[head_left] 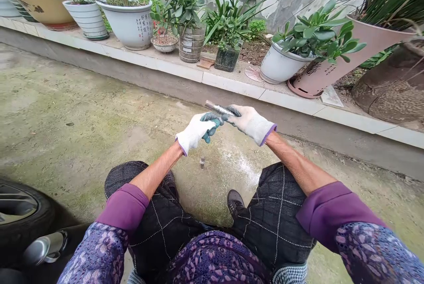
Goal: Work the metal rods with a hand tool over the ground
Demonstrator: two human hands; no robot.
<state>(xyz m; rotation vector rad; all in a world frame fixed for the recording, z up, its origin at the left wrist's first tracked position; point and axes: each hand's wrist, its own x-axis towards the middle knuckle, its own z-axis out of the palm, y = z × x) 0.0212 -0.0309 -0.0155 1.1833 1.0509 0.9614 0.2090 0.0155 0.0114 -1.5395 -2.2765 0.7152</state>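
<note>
Both my hands wear white work gloves with grey-green palms. My right hand (249,121) is closed round a short metal rod (218,109) with a threaded, shiny shaft, held slanting up to the left. My left hand (198,130) is closed with its fingertips curled against the rod's lower end, next to the right hand. On the concrete ground between my feet stands a small metal cylinder (202,161), below the hands.
A tiled ledge (185,72) runs across the back with several potted plants: a white pot (130,23), a leaning pink pot (334,65), a succulent in a metal can (191,43). A vehicle tyre (20,213) sits at lower left. White dust (243,167) marks the ground.
</note>
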